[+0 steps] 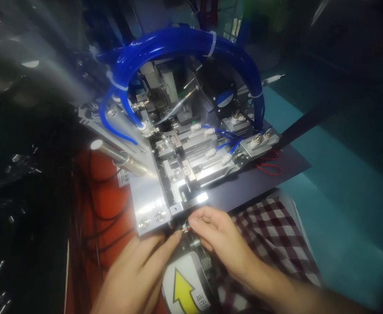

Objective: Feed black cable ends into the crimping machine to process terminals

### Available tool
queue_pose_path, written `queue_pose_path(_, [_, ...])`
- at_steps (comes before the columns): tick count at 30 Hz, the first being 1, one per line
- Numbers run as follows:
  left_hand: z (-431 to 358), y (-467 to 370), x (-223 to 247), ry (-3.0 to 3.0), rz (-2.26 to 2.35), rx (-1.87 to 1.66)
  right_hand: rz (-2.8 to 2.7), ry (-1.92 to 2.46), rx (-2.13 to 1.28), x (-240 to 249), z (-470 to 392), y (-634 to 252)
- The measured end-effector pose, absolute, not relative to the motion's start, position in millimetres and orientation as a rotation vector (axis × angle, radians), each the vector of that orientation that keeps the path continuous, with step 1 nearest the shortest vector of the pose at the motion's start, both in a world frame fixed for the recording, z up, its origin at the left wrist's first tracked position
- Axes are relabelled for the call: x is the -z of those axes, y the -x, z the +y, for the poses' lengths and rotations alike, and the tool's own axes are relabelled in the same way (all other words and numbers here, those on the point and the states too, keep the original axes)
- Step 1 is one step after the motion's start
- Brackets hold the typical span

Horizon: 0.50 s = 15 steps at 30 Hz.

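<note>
Red surface point(108, 198) lies left of the metal plate point(149, 201). At the plate's near edge, my right hand point(226, 237) pinches a small wired part point(186, 226); my left hand point(134, 272) adjoins it, grip I cannot tell. Uneven pressure could drop the part or strain its wires.

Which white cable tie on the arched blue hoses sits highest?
The cable tie just right of the arch's crest; the others clearly visible sit lower, on the hoses' left and right sides.
</note>
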<state>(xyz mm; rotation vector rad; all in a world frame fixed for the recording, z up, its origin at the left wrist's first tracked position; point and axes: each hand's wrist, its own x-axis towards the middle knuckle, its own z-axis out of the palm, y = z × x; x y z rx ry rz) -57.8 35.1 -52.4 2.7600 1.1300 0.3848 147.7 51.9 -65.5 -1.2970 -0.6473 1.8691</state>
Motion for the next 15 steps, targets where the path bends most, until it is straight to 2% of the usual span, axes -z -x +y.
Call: queue_pose_path(15, [31.1,54.1,49.0,-2.661,1.195,-0.415,-0.601,1.196,-1.956,66.8,54.6,-150.5])
